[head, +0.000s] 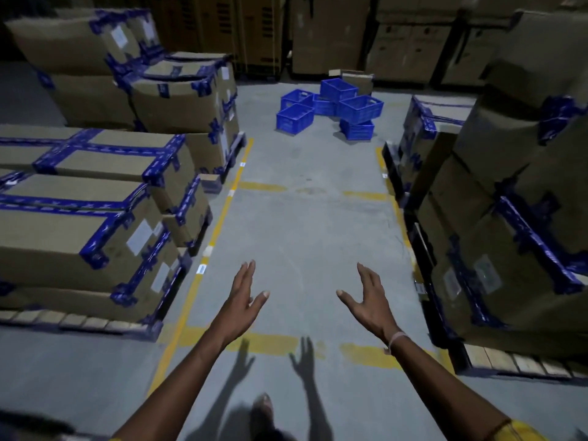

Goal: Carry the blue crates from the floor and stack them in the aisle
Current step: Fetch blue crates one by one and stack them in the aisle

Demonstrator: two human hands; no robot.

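Note:
Several blue plastic crates [331, 108] lie in a loose heap on the grey floor at the far end of the aisle, some tilted, some resting on others. My left hand [245, 297] and my right hand [369, 300] reach forward over the floor in the near part of the aisle, palms facing each other. Both hands have straight, spread fingers and hold nothing. The crates are far ahead of both hands.
Pallets of cardboard boxes with blue tape [95, 218] line the left side, and taller stacks [509, 202] line the right. Yellow floor lines [219, 218] mark the aisle edges. An open brown carton [356, 79] stands behind the crates. Dark racking closes the far end.

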